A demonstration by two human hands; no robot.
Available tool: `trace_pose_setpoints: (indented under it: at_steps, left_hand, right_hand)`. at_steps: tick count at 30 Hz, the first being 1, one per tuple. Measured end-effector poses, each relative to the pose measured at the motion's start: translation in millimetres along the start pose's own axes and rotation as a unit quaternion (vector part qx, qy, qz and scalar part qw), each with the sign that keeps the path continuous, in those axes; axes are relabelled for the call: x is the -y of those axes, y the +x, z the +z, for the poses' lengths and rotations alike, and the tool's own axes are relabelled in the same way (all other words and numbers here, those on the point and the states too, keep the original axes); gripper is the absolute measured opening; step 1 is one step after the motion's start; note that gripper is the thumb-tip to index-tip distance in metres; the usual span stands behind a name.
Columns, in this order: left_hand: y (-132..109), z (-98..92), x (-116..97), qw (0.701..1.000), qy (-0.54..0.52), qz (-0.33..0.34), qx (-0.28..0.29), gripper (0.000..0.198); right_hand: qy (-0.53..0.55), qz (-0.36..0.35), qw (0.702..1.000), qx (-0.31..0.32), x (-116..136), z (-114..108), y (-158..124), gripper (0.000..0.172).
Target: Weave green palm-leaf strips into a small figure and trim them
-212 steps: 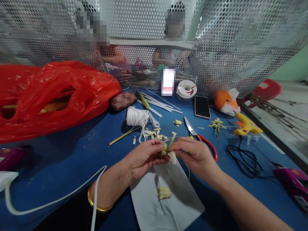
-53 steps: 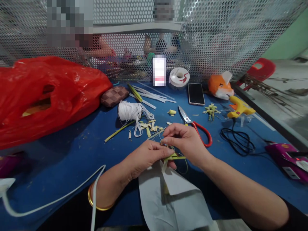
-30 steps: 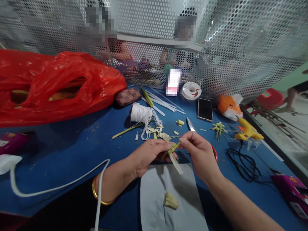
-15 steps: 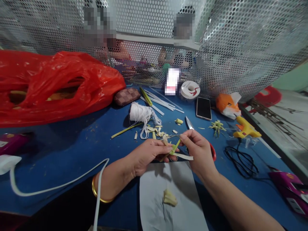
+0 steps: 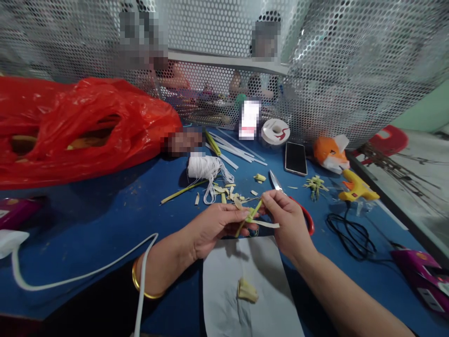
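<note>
Cool, rather dim light covers the tabletop [image 5: 105, 224]; a soft shadow darkens the white paper [image 5: 270, 276] below the left hand [image 5: 215, 227]. Glare streaks the red plastic bag [image 5: 136, 112]. The upright screen [image 5: 249, 119] is washed-out and pixelated. Wide-angle distortion stretches the edges.

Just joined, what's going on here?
Someone is handling plant-like strips over a blue table. The left hand has crossed green and pale strips in its grip; the right hand pinches the upper end of a green one. Nearer the wearer, a pale yellow piece lies on a white sheet. Scissors lie partly hidden behind the right hand. White string and cut scraps lie beyond the left.
</note>
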State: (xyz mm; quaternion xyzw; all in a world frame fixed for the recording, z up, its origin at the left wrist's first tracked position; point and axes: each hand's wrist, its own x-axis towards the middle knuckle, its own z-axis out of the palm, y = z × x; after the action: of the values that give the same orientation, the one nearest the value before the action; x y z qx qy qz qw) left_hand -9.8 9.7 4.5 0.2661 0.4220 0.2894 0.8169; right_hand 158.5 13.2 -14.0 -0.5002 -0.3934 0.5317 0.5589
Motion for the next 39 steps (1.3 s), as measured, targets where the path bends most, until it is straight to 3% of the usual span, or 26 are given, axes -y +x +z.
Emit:
trace_pose_setpoints:
  at_steps: [5,9,11,14,18,22,26,30,39]
  left_hand:
    - [3.9,-1.8,-2.0,0.993,-0.049,0.079,-0.076,0.021]
    - [3.7,1.8,-2.2,0.982,-0.077,0.148,-0.092,0.023]
    - [3.9,4.1,0.9,0.981,-0.077,0.163,-0.074,0.027]
    - [4.5,7.0,6.8,0.984,-0.074,0.157,-0.046,0.031]
    - [3.3,10.3,9.1,0.985,-0.062,0.157,-0.022,0.032]
    - [1.9,12.3,7.3,0.984,-0.051,0.169,-0.022,0.032]
    - [2.1,11.7,5.9,0.979,-0.048,0.186,-0.061,0.028]
    - [0.7,11.8,3.0,0.975,-0.032,0.202,-0.081,0.019]
    - [0.2,11.5,3.5,0.980,-0.056,0.176,-0.070,0.022]
  right_hand:
    - [0.005,0.047,0.999,-0.010,2.3,2.4,-1.5,0.034]
    - [-0.093,0.035,0.988,0.114,2.9,10.2,-12.9,0.026]
    - [-0.111,0.013,0.984,0.139,1.0,15.1,-18.6,0.021]
    - [-0.130,-0.005,0.982,0.139,-2.2,19.8,-23.1,0.017]
    - [-0.146,0.002,0.982,0.119,-3.5,19.2,-23.7,0.034]
    - [-0.154,-0.029,0.980,0.126,-4.1,16.4,-25.2,0.036]
    - [-0.194,-0.079,0.964,0.161,-3.8,14.2,-27.6,0.036]
    - [-0.259,-0.126,0.931,0.223,0.7,11.6,-28.9,0.039]
    - [-0.294,-0.178,0.888,0.307,10.1,10.8,-29.6,0.039]
